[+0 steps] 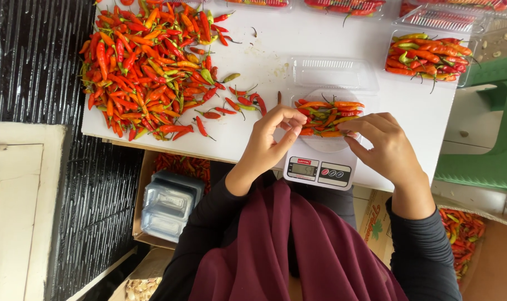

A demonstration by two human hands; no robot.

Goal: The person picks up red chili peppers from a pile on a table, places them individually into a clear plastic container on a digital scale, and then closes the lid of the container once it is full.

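A white kitchen scale (319, 167) stands at the table's near edge with a clear plastic tray (331, 75) of red, orange and green chillies (327, 116) on it, its lid hinged open behind. My left hand (271, 139) rests at the tray's left end, fingertips pinched on the chillies there. My right hand (384, 146) touches the tray's right end, fingers curled over the rim. A big heap of loose chillies (147, 61) covers the table's left part.
A filled tray of chillies (428, 57) sits at the right, more trays along the far edge. The white table (264, 50) ends near my body. Below it: a stack of clear lidded trays (169, 205) in a cardboard box, a box of chillies (460, 231), a green stool (496, 134).
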